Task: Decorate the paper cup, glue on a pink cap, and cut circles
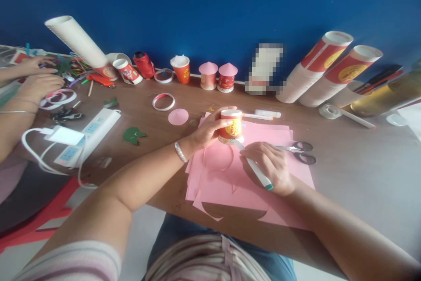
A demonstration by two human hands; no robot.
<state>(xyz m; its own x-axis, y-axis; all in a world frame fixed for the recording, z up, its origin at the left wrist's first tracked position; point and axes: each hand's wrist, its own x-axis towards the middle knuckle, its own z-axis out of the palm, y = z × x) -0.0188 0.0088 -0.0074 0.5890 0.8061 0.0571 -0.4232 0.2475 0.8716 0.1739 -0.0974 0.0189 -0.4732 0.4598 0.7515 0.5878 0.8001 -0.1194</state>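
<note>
My left hand (210, 132) is wrapped round a red paper cup (230, 125) with a yellow emblem, held above a stack of pink paper (263, 140). In my right hand (268, 165) is a white marker (259, 175) with a green end; its other end meets the cup's pale lower rim. Beneath the hands, the top sheets show round cut-outs. Black-handled scissors (304, 152) lie on the paper just beyond my right hand. A pink paper disc (178, 117) lies to the left of the cup.
Two red cups with pink cone tops (208, 75) stand by the blue wall. Tall paper-cup stacks (324, 68) lean at right. A power strip (88, 136) with white cables lies at left, near another person's hands (42, 83). Green scraps (134, 136) and tape rolls (163, 102) are scattered leftward.
</note>
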